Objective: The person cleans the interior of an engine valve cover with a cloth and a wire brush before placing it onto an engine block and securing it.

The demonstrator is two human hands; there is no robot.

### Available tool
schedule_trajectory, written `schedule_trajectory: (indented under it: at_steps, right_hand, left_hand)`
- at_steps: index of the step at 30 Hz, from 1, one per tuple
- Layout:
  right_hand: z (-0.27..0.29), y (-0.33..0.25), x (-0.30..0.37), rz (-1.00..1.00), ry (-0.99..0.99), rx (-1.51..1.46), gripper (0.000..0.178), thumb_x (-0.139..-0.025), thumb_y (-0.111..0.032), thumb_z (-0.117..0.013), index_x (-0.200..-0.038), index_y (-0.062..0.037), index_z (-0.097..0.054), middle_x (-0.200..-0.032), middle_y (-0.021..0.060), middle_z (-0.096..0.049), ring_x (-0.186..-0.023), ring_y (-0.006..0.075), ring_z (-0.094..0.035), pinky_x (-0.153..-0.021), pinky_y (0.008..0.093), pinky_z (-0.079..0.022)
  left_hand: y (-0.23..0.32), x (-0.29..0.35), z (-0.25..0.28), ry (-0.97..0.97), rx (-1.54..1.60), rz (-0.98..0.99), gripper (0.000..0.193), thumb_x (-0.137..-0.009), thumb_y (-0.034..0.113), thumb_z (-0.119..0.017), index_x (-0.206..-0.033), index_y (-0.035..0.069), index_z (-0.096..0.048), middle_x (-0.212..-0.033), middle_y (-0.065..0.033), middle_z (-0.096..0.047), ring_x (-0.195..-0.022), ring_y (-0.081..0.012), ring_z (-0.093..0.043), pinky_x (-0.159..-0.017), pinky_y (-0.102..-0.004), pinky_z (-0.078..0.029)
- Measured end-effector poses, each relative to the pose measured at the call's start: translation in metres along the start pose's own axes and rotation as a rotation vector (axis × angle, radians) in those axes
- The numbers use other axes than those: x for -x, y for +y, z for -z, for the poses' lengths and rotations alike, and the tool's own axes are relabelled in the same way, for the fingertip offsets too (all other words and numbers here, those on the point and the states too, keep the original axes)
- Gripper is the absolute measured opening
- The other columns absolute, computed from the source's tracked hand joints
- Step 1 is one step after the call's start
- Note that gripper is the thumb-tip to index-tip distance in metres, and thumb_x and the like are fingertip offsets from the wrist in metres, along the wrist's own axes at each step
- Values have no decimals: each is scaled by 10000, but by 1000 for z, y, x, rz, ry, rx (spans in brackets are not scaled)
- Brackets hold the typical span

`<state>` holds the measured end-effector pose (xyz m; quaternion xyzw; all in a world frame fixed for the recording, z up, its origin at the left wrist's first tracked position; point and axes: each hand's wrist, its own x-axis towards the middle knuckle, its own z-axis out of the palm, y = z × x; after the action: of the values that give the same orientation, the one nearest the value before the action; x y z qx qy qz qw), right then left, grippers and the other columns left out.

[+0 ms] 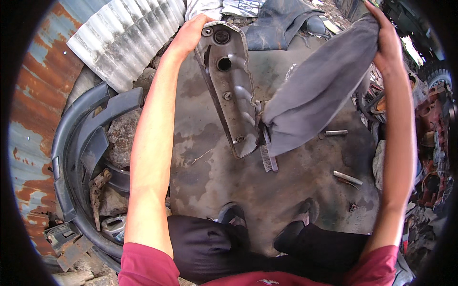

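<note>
My left hand (192,34) is closed on the far end of a grey metal engine valve cover (220,78), its fingertips partly hidden behind the rim. The cover has a black cap and an open round hole near that end. Up at the right, my right hand (385,45) grips one end of a grey cloth (319,86), which stretches down and left toward the cover. Its lower end bunches beside the cover's right edge. Just below that bunch shows a wire brush (269,158), its other end hidden by the cloth.
Beneath lies a stained flat sheet (205,176). Two short metal tubes (337,133) rest on it to the right. Black curved plastic trim (71,157) and rocks are at the left, beside rusty corrugated metal (36,119). Reddish machine parts (431,143) crowd the right.
</note>
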<state>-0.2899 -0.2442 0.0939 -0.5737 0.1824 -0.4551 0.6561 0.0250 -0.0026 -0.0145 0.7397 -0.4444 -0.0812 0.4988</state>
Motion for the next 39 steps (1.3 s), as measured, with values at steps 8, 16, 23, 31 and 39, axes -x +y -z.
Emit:
schedule_trajectory:
  at_steps: [8, 16, 23, 31, 39]
  right_hand:
    - [36, 18, 29, 567, -551, 1643, 426, -873, -354, -729, -1118, -11, -669, -1163, 247, -620, -1013, 407, -665, -855, 485, -551]
    - [-73, 147, 139, -241, -760, 385, 512, -991, -309, -628, -1282, 108, -563, -1134, 239, -697, -1041, 259, -692, -892, 355, -540]
    - [-107, 162, 116, -156, -575, 62, 297, -963, -140, -667, -1177, 63, -631, -997, 131, -704, -927, 171, -658, -846, 309, -525]
    - [-107, 157, 117, -170, -582, 41, 198, -922, -109, -730, -1050, 29, -667, -896, 63, -707, -807, 87, -621, -701, 257, -501]
    - [-104, 163, 115, -171, -574, 5, 167, -927, -112, -722, -1021, 17, -674, -876, 55, -712, -776, 87, -621, -684, 266, -498]
  left_hand:
    - [18, -7, -7, -39, 41, 4, 414, -1033, 282, -370, -1144, 40, -688, -1157, -53, -690, -1097, -151, -581, -1017, -308, -400]
    - [53, 13, -30, -161, 21, -23, 412, -1046, 313, -392, -1206, 52, -667, -1219, -53, -652, -1201, -155, -526, -1077, -306, -347]
    - [83, 19, -38, -183, 6, 27, 397, -1038, 307, -412, -1229, 57, -654, -1216, -41, -642, -1196, -154, -529, -1090, -310, -331]
    - [75, 18, -25, -228, 147, 128, 524, -1063, 444, -355, -1257, 56, -649, -1334, -73, -614, -1321, -186, -473, -1164, -338, -268]
    - [98, 28, -30, -224, 26, 108, 645, -1000, 594, -467, -1347, 63, -584, -1409, -111, -549, -1368, -223, -437, -1188, -348, -244]
